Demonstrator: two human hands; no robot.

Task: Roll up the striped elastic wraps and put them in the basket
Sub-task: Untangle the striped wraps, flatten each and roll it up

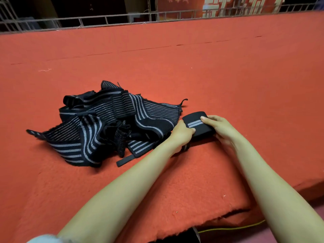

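You hold one roll [197, 124] right of centre, your left hand [182, 133] and right hand [220, 128] each curled round an end of it. It looks close to finished. The pile [105, 125] of loose wraps lies just beside it at centre-left, none of it rolled yet. No basket is in frame, so most of the job seems to remain.

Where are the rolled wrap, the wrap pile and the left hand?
rolled wrap [196, 124]: head view, its grey stripes.
wrap pile [112, 120]: head view, its middle.
left hand [183, 134]: head view, its back.
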